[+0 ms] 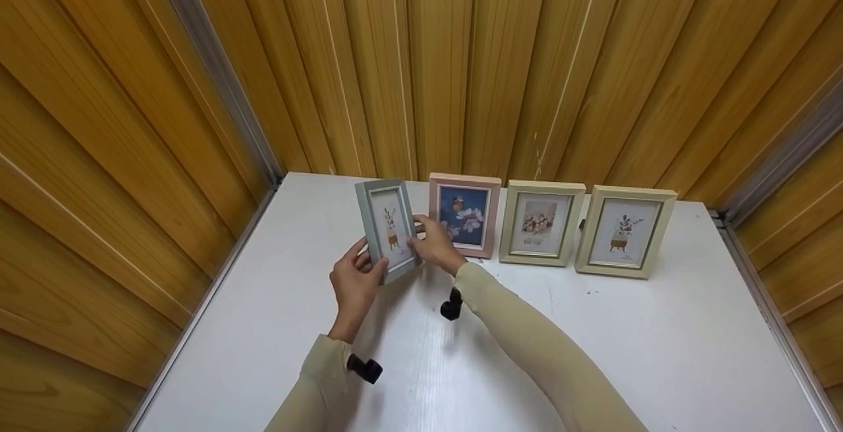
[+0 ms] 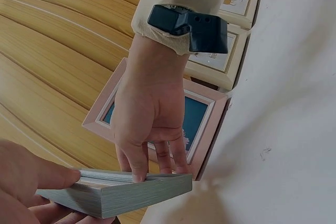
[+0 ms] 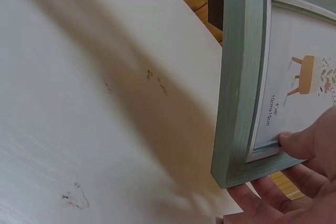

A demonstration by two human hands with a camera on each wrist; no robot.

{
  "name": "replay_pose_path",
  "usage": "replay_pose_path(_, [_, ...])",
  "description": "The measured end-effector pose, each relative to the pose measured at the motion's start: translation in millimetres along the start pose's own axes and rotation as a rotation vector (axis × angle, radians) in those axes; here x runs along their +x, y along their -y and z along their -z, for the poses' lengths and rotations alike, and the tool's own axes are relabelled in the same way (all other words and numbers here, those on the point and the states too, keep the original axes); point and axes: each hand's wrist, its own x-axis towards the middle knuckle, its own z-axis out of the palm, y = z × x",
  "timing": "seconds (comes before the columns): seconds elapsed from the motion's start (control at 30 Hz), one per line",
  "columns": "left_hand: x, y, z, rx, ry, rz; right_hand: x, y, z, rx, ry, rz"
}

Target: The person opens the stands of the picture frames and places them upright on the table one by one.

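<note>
A grey-green picture frame (image 1: 388,231), printed with a potted plant, is held tilted between both hands above the white table. At its lower left edge the left hand (image 1: 355,280) grips it, thumb on the front and fingers behind. The right hand (image 1: 436,246) pinches the opposite edge, its thumb on the front rim in the right wrist view. The frame's stand (image 3: 215,4) juts out from the back. Just right of the hands, a pink picture frame (image 1: 464,215) with a blossom picture stands upright, partly covered by the right hand in the left wrist view.
Right of the pink frame stand a cream picture frame (image 1: 542,222) with a flower photo and a second cream frame (image 1: 625,232) with a plant print. They form a row at the back of the white table (image 1: 276,326), before a wood-look wall (image 1: 435,63).
</note>
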Motion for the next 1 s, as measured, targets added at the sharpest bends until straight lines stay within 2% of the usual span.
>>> replay_pose_path(0.2, [3.4,-0.4,0.9,-0.04,0.001,-0.018,-1.7,13.9,7.1,-0.129,0.03,-0.001])
replay_pose_path(0.33, [5.7,1.0,-0.5,-0.023,-0.02,-0.015,-3.5,33.4,15.8,-0.201,0.016,0.009])
replay_pose_path(0.43, [7.4,1.5,-2.0,-0.016,-0.03,-0.022,-2.1,51.5,23.2,-0.237,0.001,0.054])
replay_pose_path(0.63, [8.9,4.6,-5.8,0.004,-0.044,-0.048,1.3,84.1,29.2,-0.241,0.046,0.17])
replay_pose_path(0.8, [7.8,5.6,-12.4,0.013,-0.047,-0.042,0.0,105.7,26.7,-0.241,0.062,0.176])
replay_pose_path(1.0, [5.8,6.1,-22.5,0.003,-0.052,-0.047,-0.8,116.3,18.1,-0.281,0.026,0.177])
